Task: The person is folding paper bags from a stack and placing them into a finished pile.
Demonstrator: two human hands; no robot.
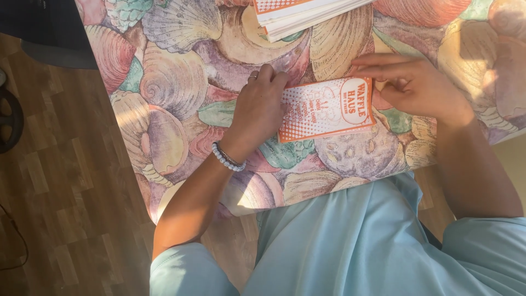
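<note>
An orange-and-white printed paper sleeve lies flat on a table covered with a seashell-patterned cloth. My left hand rests on the sleeve's left edge, fingers curled and pressing down; a beaded bracelet is on that wrist. My right hand touches the sleeve's right edge, with fingers stretched over its upper right corner. Neither hand lifts the sleeve off the table.
A stack of similar white-and-orange paper sleeves sits at the far edge of the table. Wooden floor lies to the left, with a dark object at the upper left. My light blue clothing fills the bottom of the view.
</note>
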